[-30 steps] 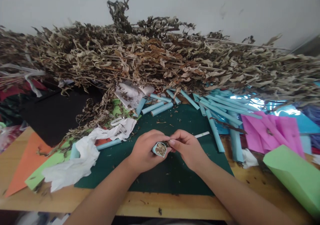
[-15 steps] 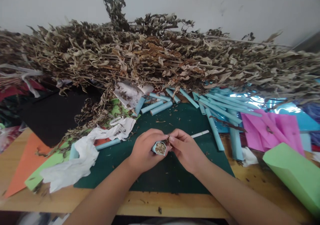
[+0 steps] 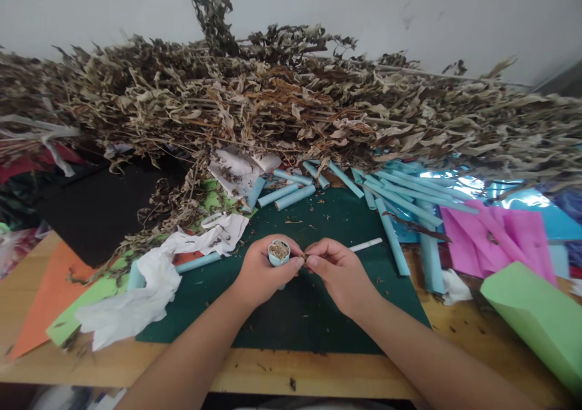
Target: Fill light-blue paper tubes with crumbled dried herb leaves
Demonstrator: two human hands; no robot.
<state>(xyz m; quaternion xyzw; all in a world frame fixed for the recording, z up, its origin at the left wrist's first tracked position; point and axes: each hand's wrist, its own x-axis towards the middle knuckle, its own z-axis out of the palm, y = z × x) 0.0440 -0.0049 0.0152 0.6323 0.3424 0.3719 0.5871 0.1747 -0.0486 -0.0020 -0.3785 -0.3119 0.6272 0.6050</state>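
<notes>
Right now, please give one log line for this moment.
left hand: holds filled tube | right hand: pinches leaf bits | mat

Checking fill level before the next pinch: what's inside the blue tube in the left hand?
The blue paper tube in the left hand shows crumbled dried leaf at its open top, near the rim. The fingers cover its body, so depth below stays hidden.

Head view, looking down, close over table (image 3: pixel 254 370)

No readable text, label, brand, number or sign shows anywhere.
</notes>
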